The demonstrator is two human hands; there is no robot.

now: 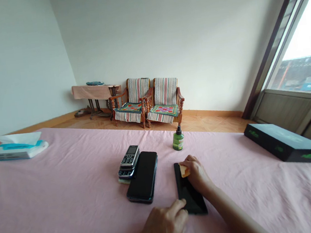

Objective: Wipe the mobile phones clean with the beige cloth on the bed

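A black flat phone lies on the pink cloth in front of me, its dark screen facing up. My left hand grips its lower left edge, fingertips at the rim. Pressed to the upper part of the screen is a pale yellow-orange cloth or sponge, bunched in the closed fingers of my right hand. Just left of my hands, another large black phone rests on a stack. Beside it, a keypad phone sits on top of a second small phone.
A green spray bottle stands beyond my right hand. The pink tablecloth also bears a tissue pack at far left and a black box at right. Two wooden chairs and a cloth-covered table are by the wall.
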